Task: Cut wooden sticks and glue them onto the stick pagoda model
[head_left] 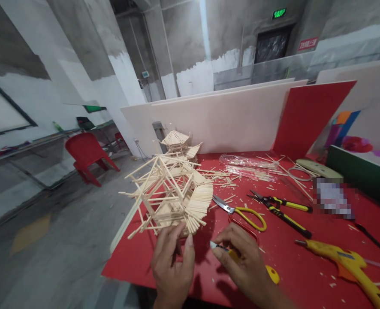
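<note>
A pavilion model of thin wooden sticks [173,193] stands near the table's left edge, with an open roof frame and a curved fan of sticks on its right side. My left hand [173,257] is at its front lower edge, thumb and fingers curled around the stick ends there; the exact contact is partly hidden. Just to the right, my right hand [241,257] grips a yellow utility knife [272,274]. Its blade points left toward the model, apart from it. Most of the handle lies hidden in my palm.
On the red table [209,279] are yellow-handled scissors [249,218], black-and-yellow pliers [286,216] and a yellow glue gun [341,253]. Loose sticks and bagged sticks [251,167] lie behind. A second tiered stick model [175,139] stands at the back, before white boards [222,120].
</note>
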`<state>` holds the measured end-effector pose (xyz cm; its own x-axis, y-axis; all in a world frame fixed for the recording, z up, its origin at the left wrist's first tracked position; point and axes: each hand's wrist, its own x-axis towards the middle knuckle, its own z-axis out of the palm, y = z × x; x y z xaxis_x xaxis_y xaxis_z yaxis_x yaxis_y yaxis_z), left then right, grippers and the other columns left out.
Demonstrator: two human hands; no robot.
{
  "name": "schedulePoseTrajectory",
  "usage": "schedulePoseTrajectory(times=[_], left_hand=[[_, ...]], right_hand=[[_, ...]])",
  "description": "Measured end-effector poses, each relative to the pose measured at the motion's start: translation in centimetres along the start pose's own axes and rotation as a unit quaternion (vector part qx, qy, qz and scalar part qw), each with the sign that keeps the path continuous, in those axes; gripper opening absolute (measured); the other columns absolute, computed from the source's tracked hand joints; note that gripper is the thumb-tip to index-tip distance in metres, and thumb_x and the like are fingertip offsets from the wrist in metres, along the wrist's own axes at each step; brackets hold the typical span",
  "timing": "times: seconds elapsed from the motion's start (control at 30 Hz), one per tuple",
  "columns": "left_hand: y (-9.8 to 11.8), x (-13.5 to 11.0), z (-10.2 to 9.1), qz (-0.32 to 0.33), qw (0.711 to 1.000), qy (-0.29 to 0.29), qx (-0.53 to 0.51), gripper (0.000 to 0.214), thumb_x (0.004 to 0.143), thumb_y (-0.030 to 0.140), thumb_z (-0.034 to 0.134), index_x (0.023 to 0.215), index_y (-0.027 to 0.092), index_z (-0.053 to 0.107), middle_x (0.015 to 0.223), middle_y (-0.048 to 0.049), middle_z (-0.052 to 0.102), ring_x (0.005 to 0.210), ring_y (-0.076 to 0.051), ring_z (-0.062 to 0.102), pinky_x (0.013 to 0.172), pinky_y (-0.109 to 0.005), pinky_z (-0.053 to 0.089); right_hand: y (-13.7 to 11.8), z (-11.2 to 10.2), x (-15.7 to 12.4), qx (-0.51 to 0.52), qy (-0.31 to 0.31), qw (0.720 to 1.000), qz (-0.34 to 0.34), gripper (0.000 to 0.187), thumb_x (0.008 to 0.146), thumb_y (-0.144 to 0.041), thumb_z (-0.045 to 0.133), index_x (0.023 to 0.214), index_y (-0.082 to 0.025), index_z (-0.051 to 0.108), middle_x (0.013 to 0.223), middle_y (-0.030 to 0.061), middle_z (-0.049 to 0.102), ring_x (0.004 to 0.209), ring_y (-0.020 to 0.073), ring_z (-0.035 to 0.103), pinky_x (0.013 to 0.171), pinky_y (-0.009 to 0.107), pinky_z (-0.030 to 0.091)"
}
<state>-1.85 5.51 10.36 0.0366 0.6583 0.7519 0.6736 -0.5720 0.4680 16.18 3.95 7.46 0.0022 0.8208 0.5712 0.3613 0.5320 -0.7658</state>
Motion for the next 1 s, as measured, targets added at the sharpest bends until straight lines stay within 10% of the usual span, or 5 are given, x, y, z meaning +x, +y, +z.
schedulePoseTrajectory(times=[0.63, 1.0], left_hand=[[-1.6, -2.9, 0.6, -0.183, 0.966, -0.039, -0.18, 0.016, 0.084, 0.028, 0.064, 0.074, 0.02, 0.073, 0.069, -0.0026, 0.07, 0.062, -0.017, 0.066, 0.055, -0.023, 0.052], [-0.8, -3.8, 2.0, -0.41, 0.825, -0.082, -0.379, 0.022, 0.078, 0.04, 0.068, 0.075, 0.02, 0.074, 0.056, 0.0011, 0.062, 0.048, -0.012, 0.05, 0.046, -0.021, 0.041]], right_hand=[[-0.1, 0.2, -1.1, -0.077, -0.016, 0.996, 0.042, 0.015, 0.096, -0.028, 0.053, 0.089, -0.023, 0.065, 0.075, 0.0004, 0.062, 0.066, 0.0136, 0.057, 0.059, 0.023, 0.045], [1.6, -2.7, -0.9, -0.226, -0.06, 0.969, 0.079, 0.03, 0.099, -0.04, 0.044, 0.091, -0.02, 0.066, 0.08, 0.0032, 0.065, 0.073, 0.0151, 0.061, 0.068, 0.025, 0.048]])
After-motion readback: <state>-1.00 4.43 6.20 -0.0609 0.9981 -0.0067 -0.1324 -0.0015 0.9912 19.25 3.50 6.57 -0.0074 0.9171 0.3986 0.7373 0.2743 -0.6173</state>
